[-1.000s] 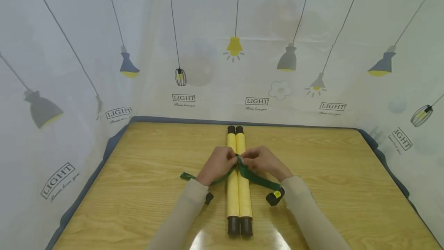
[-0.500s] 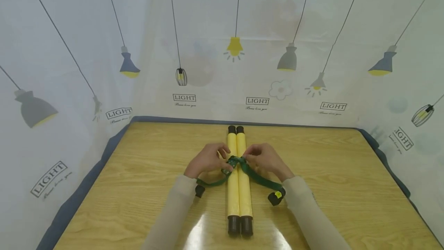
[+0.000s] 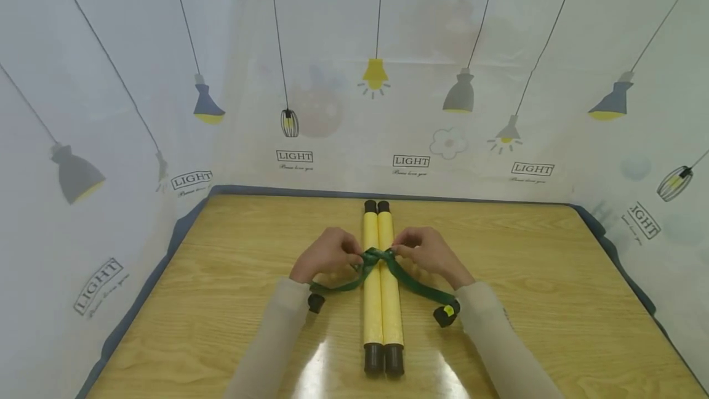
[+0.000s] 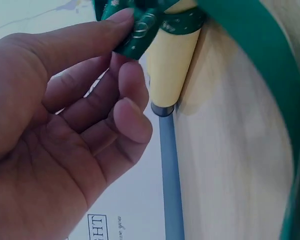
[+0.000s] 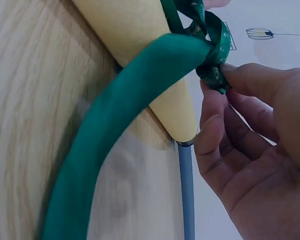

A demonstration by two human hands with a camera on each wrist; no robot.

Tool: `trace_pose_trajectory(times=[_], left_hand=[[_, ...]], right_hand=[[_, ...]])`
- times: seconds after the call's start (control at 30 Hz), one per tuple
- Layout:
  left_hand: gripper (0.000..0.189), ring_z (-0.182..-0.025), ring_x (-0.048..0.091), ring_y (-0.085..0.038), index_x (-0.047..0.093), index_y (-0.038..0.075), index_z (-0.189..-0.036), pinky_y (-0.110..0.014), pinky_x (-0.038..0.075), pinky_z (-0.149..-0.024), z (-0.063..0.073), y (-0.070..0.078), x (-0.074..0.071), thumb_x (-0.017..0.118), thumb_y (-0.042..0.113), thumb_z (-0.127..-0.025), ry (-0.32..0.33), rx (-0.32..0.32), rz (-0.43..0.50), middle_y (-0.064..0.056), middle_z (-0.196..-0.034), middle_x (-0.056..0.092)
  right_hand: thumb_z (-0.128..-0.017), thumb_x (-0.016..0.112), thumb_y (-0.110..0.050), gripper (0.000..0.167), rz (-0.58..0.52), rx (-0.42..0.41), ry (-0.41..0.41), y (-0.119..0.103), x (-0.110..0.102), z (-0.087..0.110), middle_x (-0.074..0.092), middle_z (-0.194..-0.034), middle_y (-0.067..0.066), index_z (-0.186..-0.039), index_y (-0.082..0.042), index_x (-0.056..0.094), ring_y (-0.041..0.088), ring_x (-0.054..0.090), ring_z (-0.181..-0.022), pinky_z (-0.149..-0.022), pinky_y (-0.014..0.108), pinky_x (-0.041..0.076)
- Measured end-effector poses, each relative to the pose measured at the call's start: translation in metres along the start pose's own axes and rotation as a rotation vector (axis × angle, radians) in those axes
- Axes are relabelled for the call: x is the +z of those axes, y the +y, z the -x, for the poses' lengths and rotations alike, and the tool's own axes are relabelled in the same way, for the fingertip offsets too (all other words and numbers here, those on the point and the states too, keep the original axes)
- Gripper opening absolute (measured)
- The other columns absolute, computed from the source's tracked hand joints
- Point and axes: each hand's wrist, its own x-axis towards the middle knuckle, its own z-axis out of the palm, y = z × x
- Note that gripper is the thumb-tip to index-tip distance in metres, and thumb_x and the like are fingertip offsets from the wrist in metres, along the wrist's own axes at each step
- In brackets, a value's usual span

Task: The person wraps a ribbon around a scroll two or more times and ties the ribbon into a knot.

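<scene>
Two yellow tubes (image 3: pixel 382 306) with dark end caps lie side by side on the wooden table. Round their middle passes a green ribbon (image 3: pixel 416 287) with a pale print, gathered in a bow-like knot on top. My left hand (image 3: pixel 325 255) pinches one loop of the ribbon between thumb and forefinger, left of the knot. On the other side, my right hand (image 3: pixel 429 254) pinches the opposite ribbon loop (image 5: pixel 213 75). A plain green tail (image 5: pixel 105 120) curves down in the right wrist view; another tail (image 4: pixel 265 55) hangs beside the tube in the left wrist view.
Small black blocks (image 3: pixel 445 315) sit by both wrists, the right one with a yellow mark. A blue-grey edge (image 3: pixel 288 192) lines the wooden table (image 3: pixel 498 245) at the back. White sheets (image 3: pixel 354 140) printed with lamps stand around it.
My left hand let go at the knot, moved left and now pinches a ribbon loop there. The ribbon's centre spread into a wider bow shape. My right hand shifted slightly right, still pinching.
</scene>
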Motion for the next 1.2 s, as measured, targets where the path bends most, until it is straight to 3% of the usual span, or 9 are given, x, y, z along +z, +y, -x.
trace_pose_trajectory(times=[0.13, 0.27, 0.53, 0.77, 1.0, 1.2], left_hand=[[0.008, -0.079, 0.067, -0.013, 0.08, 0.01, -0.093, -0.028, 0.055, -0.071, 0.001, 0.0, -0.004, 0.073, 0.014, -0.096, 0.021, 0.014, -0.039, 0.0, -0.089, 0.077], [0.009, -0.082, 0.068, -0.015, 0.08, 0.013, -0.094, -0.03, 0.055, -0.074, 0.003, 0.001, -0.005, 0.073, 0.017, -0.097, 0.102, 0.022, -0.051, 0.002, -0.089, 0.076], [0.01, -0.086, 0.064, -0.014, 0.079, 0.02, -0.094, -0.033, 0.052, -0.074, 0.004, -0.007, -0.005, 0.073, 0.027, -0.097, 0.236, 0.011, 0.121, 0.005, -0.09, 0.074], [0.015, -0.088, 0.065, -0.026, 0.075, 0.013, -0.099, -0.032, 0.052, -0.069, 0.007, -0.015, -0.005, 0.065, 0.025, -0.102, 0.206, -0.031, 0.233, -0.002, -0.093, 0.073], [0.015, -0.077, 0.058, -0.017, 0.073, 0.01, -0.098, -0.031, 0.049, -0.068, 0.009, -0.026, -0.01, 0.064, 0.021, -0.103, 0.163, -0.009, 0.16, -0.004, -0.09, 0.07], [0.014, -0.076, 0.055, -0.016, 0.072, 0.01, -0.097, -0.03, 0.047, -0.067, 0.009, -0.033, -0.011, 0.065, 0.021, -0.102, 0.14, -0.037, 0.127, -0.005, -0.089, 0.068]], right_hand=[[-0.098, 0.071, -0.025, 0.01, 0.053, -0.062, -0.041, 0.0, -0.005, 0.003, 0.077, -0.098, -0.003, -0.102, -0.019, 0.077, 0.014, 0.065, -0.09, -0.083, 0.035, 0.052], [-0.1, 0.066, -0.02, 0.011, 0.056, -0.069, -0.064, 0.004, -0.008, 0.005, 0.075, -0.099, 0.0, -0.101, -0.016, 0.076, 0.016, 0.064, -0.089, -0.077, 0.034, 0.054], [-0.104, 0.061, -0.023, 0.019, -0.089, -0.006, -0.05, 0.013, -0.016, 0.006, 0.071, -0.099, 0.016, -0.11, -0.009, 0.072, 0.028, 0.064, -0.082, -0.066, 0.032, 0.055], [-0.105, 0.061, -0.027, 0.021, -0.08, 0.01, -0.018, 0.015, -0.026, 0.009, 0.068, -0.098, 0.021, -0.111, -0.009, 0.071, 0.018, 0.057, -0.074, -0.063, 0.028, 0.051], [-0.105, 0.061, -0.028, 0.023, -0.047, 0.037, -0.008, 0.029, -0.036, 0.017, 0.066, -0.091, 0.018, -0.111, -0.008, 0.07, 0.017, 0.055, -0.071, -0.063, 0.029, 0.048], [-0.104, 0.062, -0.025, 0.021, -0.027, 0.043, 0.004, 0.042, -0.041, 0.024, 0.065, -0.086, 0.014, -0.108, -0.007, 0.071, 0.019, 0.056, -0.074, -0.066, 0.03, 0.047]])
